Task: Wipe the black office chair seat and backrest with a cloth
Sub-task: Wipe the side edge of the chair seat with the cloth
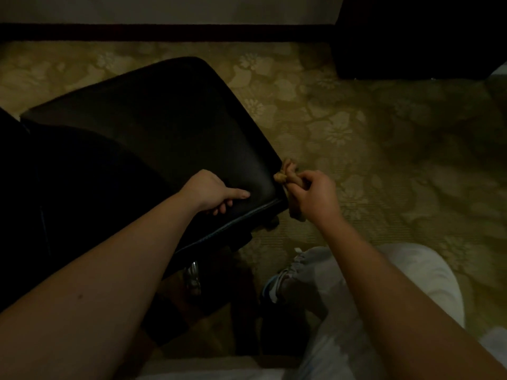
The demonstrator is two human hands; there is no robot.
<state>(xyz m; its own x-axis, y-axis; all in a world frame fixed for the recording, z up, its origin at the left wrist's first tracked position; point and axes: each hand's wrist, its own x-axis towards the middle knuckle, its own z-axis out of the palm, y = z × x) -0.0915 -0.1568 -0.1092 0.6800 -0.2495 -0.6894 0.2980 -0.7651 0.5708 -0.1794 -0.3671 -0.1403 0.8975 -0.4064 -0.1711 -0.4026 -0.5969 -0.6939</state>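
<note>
The right hand [315, 194] pinches the bunched cloth [285, 179] at the seat [164, 127] corner. The left hand [212, 192] holds the seat with curled fingers. The next move probably needs a wipe across it.

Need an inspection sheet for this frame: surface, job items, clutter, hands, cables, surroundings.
Surface: black padded office chair seat; too dim to judge soiling.
Job's things: bunched tan cloth at the seat's corner, contact unclear.
Clutter: nothing seen.
Hands: left hand grips the seat's near edge, thumb on top; right hand holds the cloth.
Cables: nothing seen.
Surroundings: beige floral-patterned carpet; dark cabinet upper right; dark skirting board under a pale wall.
</note>
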